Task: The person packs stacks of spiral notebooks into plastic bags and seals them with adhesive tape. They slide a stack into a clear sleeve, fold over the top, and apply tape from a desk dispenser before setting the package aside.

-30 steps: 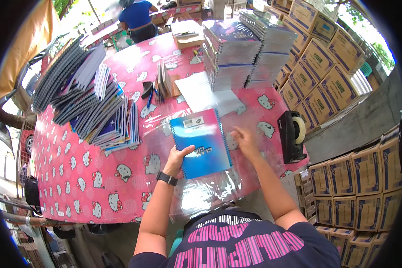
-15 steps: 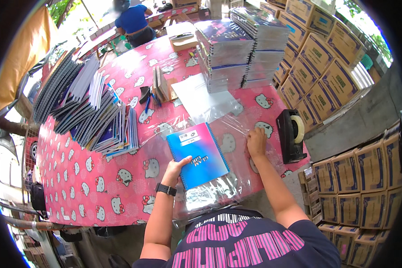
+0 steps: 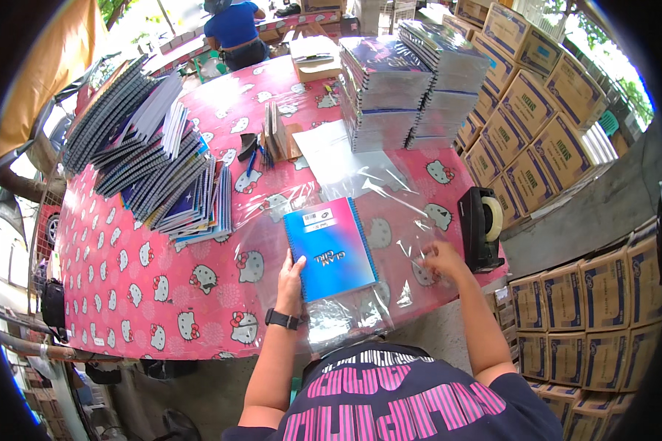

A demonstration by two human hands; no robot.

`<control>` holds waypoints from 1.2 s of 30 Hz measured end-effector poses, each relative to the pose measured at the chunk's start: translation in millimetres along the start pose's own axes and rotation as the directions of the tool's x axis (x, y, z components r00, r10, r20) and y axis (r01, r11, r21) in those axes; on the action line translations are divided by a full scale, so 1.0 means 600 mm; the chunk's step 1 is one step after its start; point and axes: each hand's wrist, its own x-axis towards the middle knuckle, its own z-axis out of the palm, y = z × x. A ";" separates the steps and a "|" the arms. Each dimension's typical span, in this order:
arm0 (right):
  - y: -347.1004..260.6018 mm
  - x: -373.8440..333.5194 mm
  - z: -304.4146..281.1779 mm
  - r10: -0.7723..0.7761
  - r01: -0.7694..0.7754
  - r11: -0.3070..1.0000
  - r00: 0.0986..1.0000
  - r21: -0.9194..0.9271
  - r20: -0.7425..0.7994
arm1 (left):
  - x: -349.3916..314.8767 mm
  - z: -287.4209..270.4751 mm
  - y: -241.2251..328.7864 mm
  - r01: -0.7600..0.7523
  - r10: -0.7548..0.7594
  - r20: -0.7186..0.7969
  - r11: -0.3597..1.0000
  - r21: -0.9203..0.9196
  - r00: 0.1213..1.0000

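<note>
A spiral-bound notebook [image 3: 335, 250] with a blue-to-pink cover and a white label lies at the table's near side on a sheet of clear plastic film [image 3: 397, 290]. My left hand [image 3: 292, 279] grips its left, coiled edge, thumb on the cover and the other fingers mostly hidden. To the right of the notebook, my right hand [image 3: 443, 261] is at the film with its fingers curled together, apart from the notebook. Beyond my right hand stands a black tape dispenser [image 3: 479, 229] with a roll of tape.
Fanned spiral notebooks [image 3: 158, 165] cover the table's left side. Tall notebook stacks [image 3: 386, 92] stand at the back, near a white sheet [image 3: 331, 154] and small upright card pieces [image 3: 276, 132]. Cardboard boxes [image 3: 522, 110] rise on the right. Another person [image 3: 234, 33] is far off.
My right hand has come nearer to me and slightly right, and the film beside it has shifted. The notebook has turned slightly more upright under my left hand.
</note>
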 end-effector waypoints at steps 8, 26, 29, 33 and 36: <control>-0.244 -0.089 0.124 -0.417 0.512 0.690 0.859 -0.511 0.297 | -0.023 0.047 0.068 -0.032 0.037 -0.010 0.952 0.303 0.999; -0.092 -0.053 0.102 -0.676 0.494 0.668 0.715 -0.557 -0.177 | -0.027 0.045 0.022 -0.101 0.227 -0.130 0.781 0.616 0.965; -0.159 -0.021 0.182 -0.665 0.578 0.607 0.746 -0.545 0.051 | -0.020 0.045 0.021 -0.161 0.258 -0.083 0.791 0.591 0.963; -0.254 0.130 0.235 -0.565 0.448 0.679 0.825 -0.582 -0.023 | -0.009 0.032 0.011 -0.294 0.335 0.001 0.825 0.482 0.942; -0.221 0.258 0.213 -0.461 0.374 0.867 0.853 -0.330 -0.245 | -0.001 0.061 0.004 -0.232 0.274 -0.007 0.825 0.515 0.962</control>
